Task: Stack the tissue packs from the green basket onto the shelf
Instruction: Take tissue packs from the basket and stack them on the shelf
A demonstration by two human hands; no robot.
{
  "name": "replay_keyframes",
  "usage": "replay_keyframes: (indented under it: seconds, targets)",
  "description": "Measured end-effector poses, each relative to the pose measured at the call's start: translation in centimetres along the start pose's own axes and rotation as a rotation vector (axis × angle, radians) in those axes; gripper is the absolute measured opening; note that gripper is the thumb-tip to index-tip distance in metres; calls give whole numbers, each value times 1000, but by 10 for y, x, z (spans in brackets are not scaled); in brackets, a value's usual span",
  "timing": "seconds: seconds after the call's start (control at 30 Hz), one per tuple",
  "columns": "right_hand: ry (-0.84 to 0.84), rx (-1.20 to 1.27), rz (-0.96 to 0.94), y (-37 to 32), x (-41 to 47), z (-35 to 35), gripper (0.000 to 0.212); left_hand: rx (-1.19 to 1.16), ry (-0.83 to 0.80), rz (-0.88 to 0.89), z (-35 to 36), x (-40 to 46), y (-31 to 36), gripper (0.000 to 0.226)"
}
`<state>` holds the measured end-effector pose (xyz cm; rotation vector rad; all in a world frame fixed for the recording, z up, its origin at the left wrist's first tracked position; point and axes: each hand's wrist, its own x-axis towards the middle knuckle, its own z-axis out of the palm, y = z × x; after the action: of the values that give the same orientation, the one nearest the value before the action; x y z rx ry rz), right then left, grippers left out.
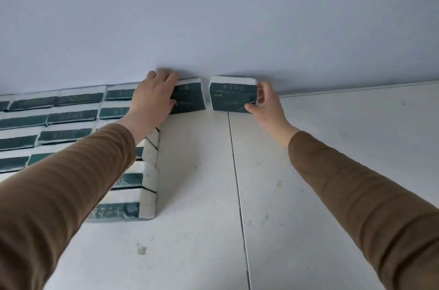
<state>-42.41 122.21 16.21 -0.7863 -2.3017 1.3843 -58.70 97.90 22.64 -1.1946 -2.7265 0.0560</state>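
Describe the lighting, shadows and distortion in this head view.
Head view: soft, even light without glare; a faint shadow on the wall above the left hand; wide-angle bending curves the shelf back edge; print on the tissue packs is too soft to read.

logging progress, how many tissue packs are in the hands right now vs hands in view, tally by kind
tissue packs being held at the back of the shelf: 2, one under the left hand at, one pinched by the right hand at
hands: 2
total: 4
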Motion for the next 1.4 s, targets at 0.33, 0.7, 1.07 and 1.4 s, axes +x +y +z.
replay_keyframes:
  seconds: [0.33, 0.7, 1.07, 1.4]
  targets:
    - [45, 33, 58, -12, -33, 7, 65, -38, -17, -31, -11, -30, 16, 56]
    - [43, -604, -140, 11, -261, -103, 40, -168, 35, 147, -49, -190, 159, 53]
    - [218, -684, 60, 85, -513, -236, 36, -363, 22, 441, -74, -343, 370, 47]
    - [304, -381, 534, 235, -616, -351, 34, -410, -139, 730, -28, -366, 586, 46]
